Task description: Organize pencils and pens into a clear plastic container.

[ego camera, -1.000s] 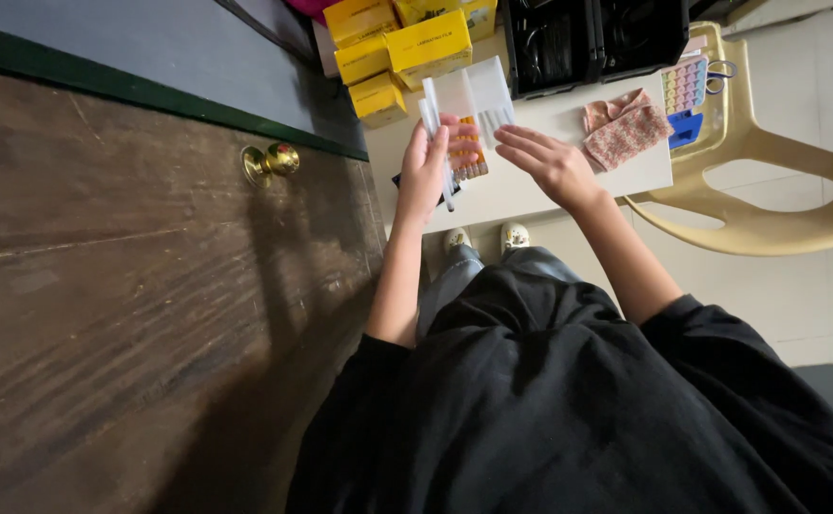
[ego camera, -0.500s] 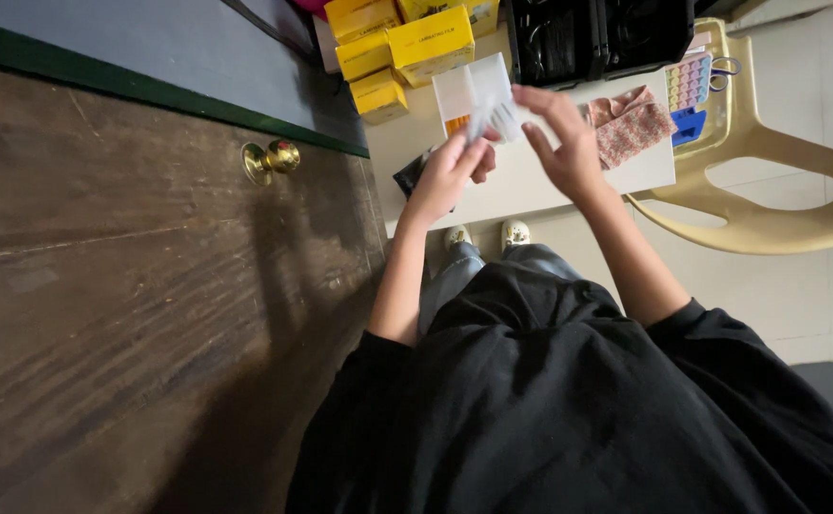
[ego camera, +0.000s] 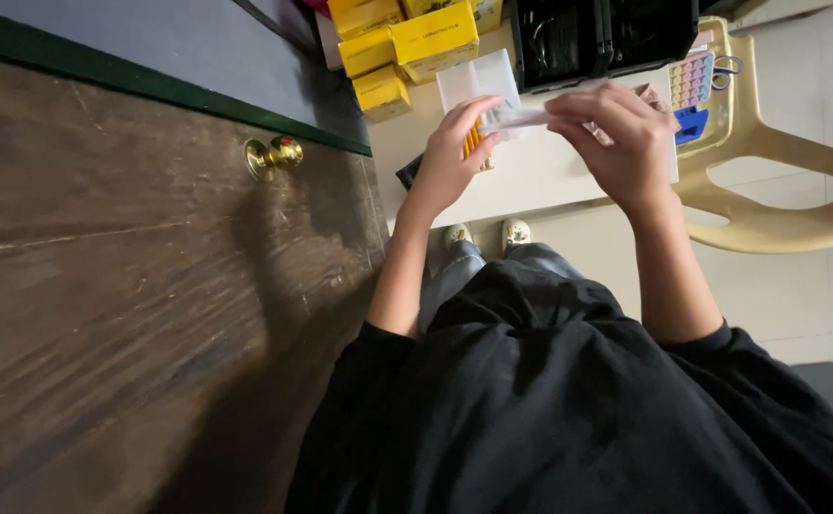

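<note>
The left hand and right hand meet over a small white table, both pinched on a translucent white plastic sleeve held up between them. The left hand's fingers close on the sleeve's lower edge at about 6 o'clock, where something orange-and-yellow, possibly a card of small items, shows through; the view is too coarse to be sure. The right hand's fingers grip a folded strip at the sleeve's 3 o'clock side.

The sleeve looks thin and slick, so my judgement is that it could slide out of either pinch or tear if the hands pull apart unevenly, and whatever sits inside could drop onto the table.

Room is tight. Yellow boxes crowd the 11 o'clock side, a black case stands at 1 o'clock, and a pastel keypad toy lies at 3 o'clock just beside the right hand. A cream plastic chair sits beyond the table's right edge. A wooden door with a brass knob fills the 9 o'clock side. The barest tabletop lies toward 6 o'clock, near the person
</note>
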